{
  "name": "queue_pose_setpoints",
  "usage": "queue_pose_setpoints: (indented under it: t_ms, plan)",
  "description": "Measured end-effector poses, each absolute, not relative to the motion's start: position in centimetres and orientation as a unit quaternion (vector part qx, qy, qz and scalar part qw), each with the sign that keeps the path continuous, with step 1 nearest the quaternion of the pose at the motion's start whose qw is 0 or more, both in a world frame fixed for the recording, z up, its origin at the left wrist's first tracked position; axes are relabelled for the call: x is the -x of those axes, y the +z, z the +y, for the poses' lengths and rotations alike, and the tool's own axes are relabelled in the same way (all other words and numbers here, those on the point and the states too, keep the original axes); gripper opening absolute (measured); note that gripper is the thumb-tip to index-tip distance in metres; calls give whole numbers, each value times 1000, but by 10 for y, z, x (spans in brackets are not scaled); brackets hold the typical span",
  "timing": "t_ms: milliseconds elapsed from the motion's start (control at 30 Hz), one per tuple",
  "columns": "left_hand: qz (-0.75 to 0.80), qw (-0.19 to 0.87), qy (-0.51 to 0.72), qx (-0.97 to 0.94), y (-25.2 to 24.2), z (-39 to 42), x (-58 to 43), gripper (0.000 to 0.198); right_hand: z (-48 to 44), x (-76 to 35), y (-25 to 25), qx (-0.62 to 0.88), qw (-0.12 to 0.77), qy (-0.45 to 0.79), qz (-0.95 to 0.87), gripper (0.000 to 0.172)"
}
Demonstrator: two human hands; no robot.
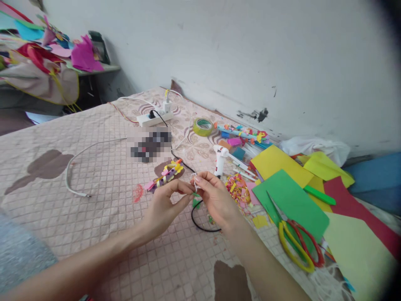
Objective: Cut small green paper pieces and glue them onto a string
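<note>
My left hand [166, 201] and my right hand [216, 200] meet over the middle of the table, fingertips pinched close together. Between them is a thin, looped white string [196, 180], gripped by both hands; parts of it are hidden by the fingers. Just beyond my left hand lies a small decorated stick [166, 173] in purple, yellow and pink. A black cable [200, 228] curves beneath my right hand. Past that hand, a white glue gun [220, 160] stands on the cloth. Near my right wrist is a pile of small colored scraps [239, 190].
Scissors [296, 244] with yellow and red handles lie on a green foam sheet [291, 205], among other colored sheets. A tape roll [203, 126] and a white power strip [154, 119] sit farther back. A white cable [67, 171] curves at left. A wall [238, 54] borders the table.
</note>
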State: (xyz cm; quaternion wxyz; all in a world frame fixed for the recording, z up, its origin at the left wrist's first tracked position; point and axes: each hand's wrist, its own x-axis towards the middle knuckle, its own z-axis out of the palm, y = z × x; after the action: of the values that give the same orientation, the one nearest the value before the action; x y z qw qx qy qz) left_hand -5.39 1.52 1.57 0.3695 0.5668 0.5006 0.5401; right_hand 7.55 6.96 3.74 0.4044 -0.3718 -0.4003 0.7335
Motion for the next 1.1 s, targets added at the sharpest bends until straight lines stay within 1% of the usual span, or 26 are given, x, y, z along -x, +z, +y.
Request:
queue_pose_setpoints:
  t_ms: [533,633,733,900,1100]
  plan:
    - [521,353,541,-558,8,16,54,3,67,-75,35,366,406,730,-410,12]
    - [518,369,545,-546,10,16,54,3,66,-78,33,367,402,707,-450,17]
    - [512,397,547,-529,11,17,56,3,64,-84,31,389,403,652,-511,22]
    - [503,443,554,-494,9,21,59,8,58,-96,32,408,367,574,-608,9]
    - [505,488,533,-472,10,22,59,13,56,-95,29,421,364,533,-637,5]
